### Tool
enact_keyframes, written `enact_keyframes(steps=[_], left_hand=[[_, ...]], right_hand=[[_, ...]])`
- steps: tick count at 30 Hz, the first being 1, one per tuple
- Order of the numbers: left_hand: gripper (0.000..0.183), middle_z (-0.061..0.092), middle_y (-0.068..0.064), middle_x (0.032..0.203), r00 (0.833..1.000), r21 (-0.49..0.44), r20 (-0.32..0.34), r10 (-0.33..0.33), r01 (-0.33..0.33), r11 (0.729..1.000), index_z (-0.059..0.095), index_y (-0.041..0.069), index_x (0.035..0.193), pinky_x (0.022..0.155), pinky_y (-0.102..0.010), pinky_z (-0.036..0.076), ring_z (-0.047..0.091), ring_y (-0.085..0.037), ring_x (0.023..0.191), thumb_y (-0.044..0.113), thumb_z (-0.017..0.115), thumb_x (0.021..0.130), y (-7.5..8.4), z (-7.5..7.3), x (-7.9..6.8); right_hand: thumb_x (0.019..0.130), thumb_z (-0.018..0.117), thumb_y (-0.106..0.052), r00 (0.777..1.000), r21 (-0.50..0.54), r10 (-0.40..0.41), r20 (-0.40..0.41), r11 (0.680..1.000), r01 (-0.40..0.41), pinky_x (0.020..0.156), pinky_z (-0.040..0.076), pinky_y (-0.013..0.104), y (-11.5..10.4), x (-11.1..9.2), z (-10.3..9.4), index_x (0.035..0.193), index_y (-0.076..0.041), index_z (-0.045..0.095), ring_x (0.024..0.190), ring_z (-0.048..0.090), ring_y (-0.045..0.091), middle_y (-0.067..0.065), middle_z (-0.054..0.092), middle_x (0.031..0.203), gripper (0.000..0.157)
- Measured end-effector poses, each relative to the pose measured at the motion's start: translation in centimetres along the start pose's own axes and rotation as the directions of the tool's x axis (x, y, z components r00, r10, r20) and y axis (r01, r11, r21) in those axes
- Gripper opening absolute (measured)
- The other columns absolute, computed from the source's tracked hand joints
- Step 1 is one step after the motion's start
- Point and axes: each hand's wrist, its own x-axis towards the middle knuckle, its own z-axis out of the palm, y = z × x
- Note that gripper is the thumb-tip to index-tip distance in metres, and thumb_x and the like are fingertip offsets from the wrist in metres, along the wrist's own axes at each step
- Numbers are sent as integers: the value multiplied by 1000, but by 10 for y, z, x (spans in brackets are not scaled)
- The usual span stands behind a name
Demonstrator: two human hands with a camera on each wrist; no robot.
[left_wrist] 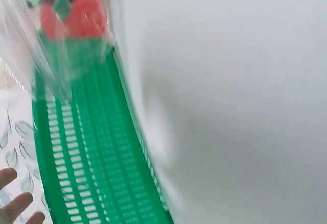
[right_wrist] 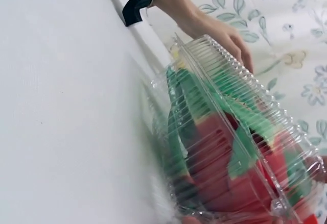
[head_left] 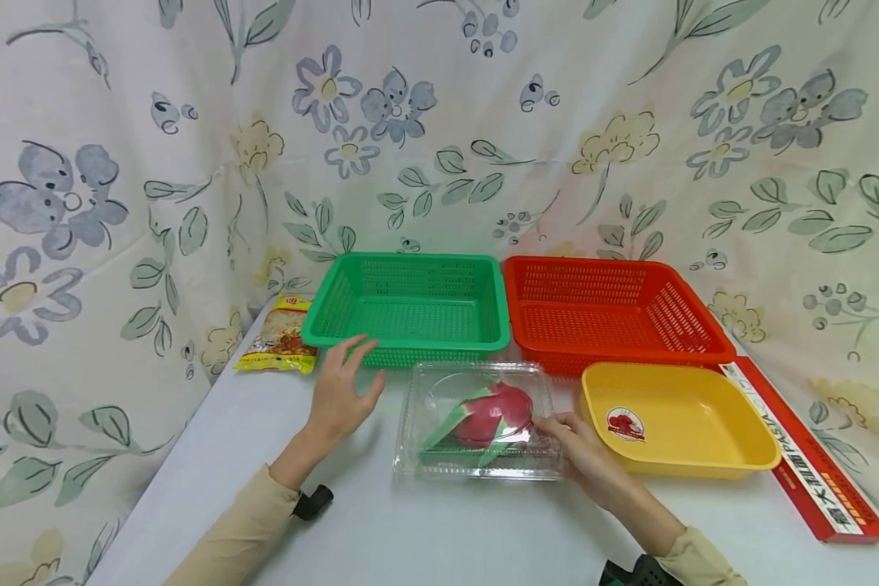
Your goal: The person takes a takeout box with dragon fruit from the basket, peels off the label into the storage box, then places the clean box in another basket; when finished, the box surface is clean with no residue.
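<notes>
A clear plastic clamshell box holds a red dragon fruit with green leaf tips, seen through its lid. My right hand grips the box by its right side, with fingertips at its edge in the right wrist view. To the left of the box, my left hand is raised with its fingers spread, apart from it and holding nothing. In the left wrist view only a few left fingertips show at the lower left corner.
Behind the box stand a green basket and a red basket. A yellow tub sits right of my right hand, beside a long red carton. At the far left lies a yellow food packet. A floral curtain hangs behind.
</notes>
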Motion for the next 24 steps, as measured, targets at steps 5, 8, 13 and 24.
enact_keyframes(steps=[5, 8, 13, 24], left_hand=[[49, 50, -23, 139, 996, 73, -87, -19, 25, 997, 65, 5, 126, 106, -68, 25, 37, -48, 132, 31, 68, 84, -21, 0, 16], [50, 48, -24, 142, 990, 82, -120, -80, 90, 993, 66, 6, 124, 108, -69, 19, 32, -51, 135, 35, 68, 83, -31, 1, 25], [51, 45, -24, 145, 974, 110, -132, -183, 198, 974, 67, 8, 124, 109, -68, 16, 28, -52, 137, 39, 67, 84, -41, 4, 32], [54, 29, -21, 156, 930, 123, -87, -358, 367, 922, 65, 9, 129, 110, -70, 13, 13, -51, 143, 46, 65, 89, -49, 8, 28]], right_hand=[[101, 51, -27, 1000, 72, -4, -1, 997, 4, 84, 43, 31, 4, 3, 0, 112, -3, 44, 107, 40, 23, 9, 43, 111, 27], [102, 47, -23, 1000, 106, -29, 11, 994, 28, 87, 45, 32, 6, 3, -2, 113, -3, 48, 108, 42, 24, 8, 45, 113, 23], [102, 46, -22, 998, 123, -58, 9, 991, 57, 89, 46, 32, 9, 3, -3, 112, -4, 51, 109, 43, 23, 6, 48, 111, 21], [101, 46, -17, 991, 122, -115, -72, 985, 123, 92, 43, 30, 12, 2, 2, 103, -5, 54, 105, 46, 19, 3, 52, 104, 15]])
